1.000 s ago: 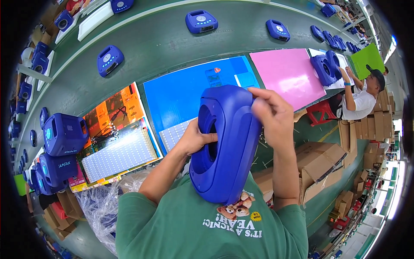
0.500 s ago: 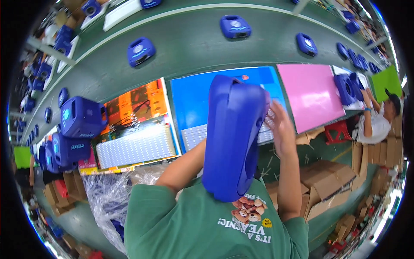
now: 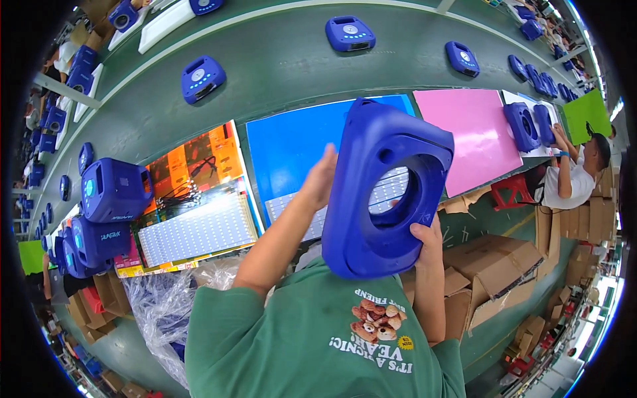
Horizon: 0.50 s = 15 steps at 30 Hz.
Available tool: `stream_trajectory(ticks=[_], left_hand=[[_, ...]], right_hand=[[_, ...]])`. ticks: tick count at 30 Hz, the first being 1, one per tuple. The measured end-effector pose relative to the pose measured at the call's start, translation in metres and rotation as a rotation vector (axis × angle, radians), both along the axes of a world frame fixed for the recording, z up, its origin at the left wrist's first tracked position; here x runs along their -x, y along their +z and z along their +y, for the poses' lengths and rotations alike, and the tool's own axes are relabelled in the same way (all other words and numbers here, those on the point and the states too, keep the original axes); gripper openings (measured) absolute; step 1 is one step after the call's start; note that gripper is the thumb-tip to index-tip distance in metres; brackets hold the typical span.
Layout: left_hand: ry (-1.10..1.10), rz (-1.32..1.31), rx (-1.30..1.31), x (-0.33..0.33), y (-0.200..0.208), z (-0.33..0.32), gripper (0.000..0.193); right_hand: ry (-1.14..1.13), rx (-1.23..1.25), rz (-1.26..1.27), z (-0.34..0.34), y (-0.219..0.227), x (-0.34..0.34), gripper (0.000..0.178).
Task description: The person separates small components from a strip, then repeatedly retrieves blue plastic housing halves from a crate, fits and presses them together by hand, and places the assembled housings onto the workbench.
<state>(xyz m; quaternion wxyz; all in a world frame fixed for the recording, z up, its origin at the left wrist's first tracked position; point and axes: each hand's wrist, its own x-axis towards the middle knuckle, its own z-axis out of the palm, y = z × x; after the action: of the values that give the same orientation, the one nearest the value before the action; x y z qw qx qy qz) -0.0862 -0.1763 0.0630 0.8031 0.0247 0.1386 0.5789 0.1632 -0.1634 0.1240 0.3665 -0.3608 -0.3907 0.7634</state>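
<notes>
A blue plastic speaker housing [image 3: 342, 225] is held tilted in front of my chest, with a large round hole facing me and a smaller one above it. My right hand [image 3: 430, 240] grips its lower right side, thumb on the front and fingers hidden behind. Beside the housing's left edge is my left hand [image 3: 323, 178], its fingers stretched out. Whether it touches the housing I cannot tell. Below lies a blue sheet [image 3: 285, 152] with a white dotted strip sheet [image 3: 314, 227] on it.
To the left, blue speakers [image 3: 116, 190] are stacked next to an orange sheet [image 3: 174, 169] with black cables and a dotted white sheet [image 3: 199, 229]. A pink sheet [image 3: 464, 139] lies at right. Speakers sit along the green conveyor [image 3: 265, 66]. Cardboard boxes [image 3: 497, 265] and a co-worker [image 3: 564, 179] are right.
The housing has turned from its narrow side to show its round opening. My right hand has moved down to grip its lower side; my left hand has come into view at the left.
</notes>
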Motion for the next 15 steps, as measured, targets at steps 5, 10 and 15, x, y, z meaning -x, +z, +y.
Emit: stream_trajectory(ticks=[5, 10, 15], left_hand=[[0.208, 0.477, -0.133, -0.028, 0.023, -0.015, 0.074], [0.322, 0.837, -0.086, -0.033, 0.037, -0.021, 0.076], [0.444, 1.102, -0.138, -0.033, 0.039, -0.027, 0.079]], right_hand=[[-0.109, -0.407, -0.381, 0.005, 0.009, 0.000, 0.084], [-0.261, -0.649, -0.652, -0.002, 0.009, 0.005, 0.077], [-0.311, -1.194, -1.127, -0.002, 0.027, 0.006, 0.042]])
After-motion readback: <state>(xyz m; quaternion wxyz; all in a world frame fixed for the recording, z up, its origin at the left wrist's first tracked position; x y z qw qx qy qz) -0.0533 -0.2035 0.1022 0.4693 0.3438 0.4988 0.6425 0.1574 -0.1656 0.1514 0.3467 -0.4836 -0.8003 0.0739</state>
